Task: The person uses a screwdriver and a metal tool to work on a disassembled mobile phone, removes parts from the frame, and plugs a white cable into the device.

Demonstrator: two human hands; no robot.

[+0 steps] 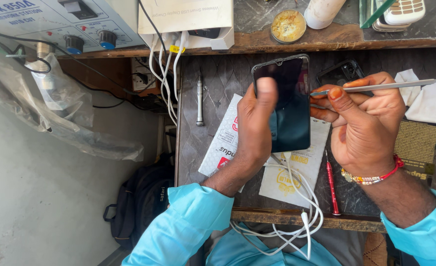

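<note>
While the left hand [254,125] clamps the phone [288,93], the right hand [363,123] pinches a tool [400,85], its tip hidden.

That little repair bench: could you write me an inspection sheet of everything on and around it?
Surface: dark stone-patterned worktop with a worn wooden front edge.
Job's things: black glossy smartphone, screen dark, held upright; thin silver metal tool, tip at the phone's right edge.
Clutter: white printed paper packets, red-handled screwdriver, silver pen-shaped driver, round open tin of yellowish paste, white cloth.
Grippers: left hand grips the phone; right hand pinches the tool.
Cables: white cables looping over the front edge; more white leads hanging from a shelf box.
Surroundings: black backpack on the floor, clear plastic sheet.
</note>
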